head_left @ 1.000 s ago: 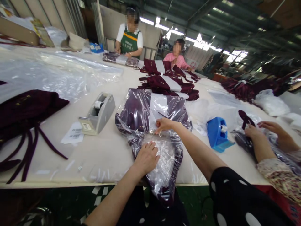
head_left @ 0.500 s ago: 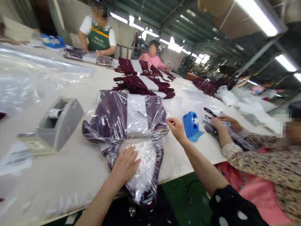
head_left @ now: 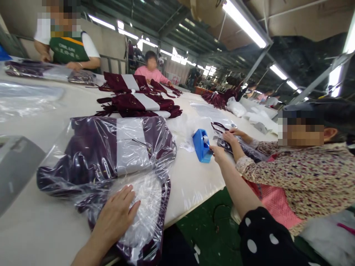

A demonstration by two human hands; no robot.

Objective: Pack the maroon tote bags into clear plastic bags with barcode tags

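Note:
A dark purple bag (head_left: 91, 147) with a pale paper band (head_left: 131, 147) round it lies in a clear plastic bag (head_left: 163, 147) on the table. Its strap loops toward me over the table's near edge. My left hand (head_left: 118, 210) rests flat on the plastic within that loop, fingers stretched out. Farther right stands a blue tape dispenser (head_left: 200, 144). At its front end is my right hand (head_left: 219, 153), thumb and fingers pinched together. Whatever lies between those fingertips is too small to make out.
Several banded purple bags (head_left: 138, 101) are stacked behind. A grey tape dispenser (head_left: 16, 166) is cut off at left. To the right, a co-worker's hands (head_left: 233, 136) hold a wrapped bag close to my right hand. Two other people stand across the table (head_left: 80, 99).
My right hand has left the right edge of the wrapped bag and reached right to the blue dispenser. My left hand still lies on the plastic. The view has turned right.

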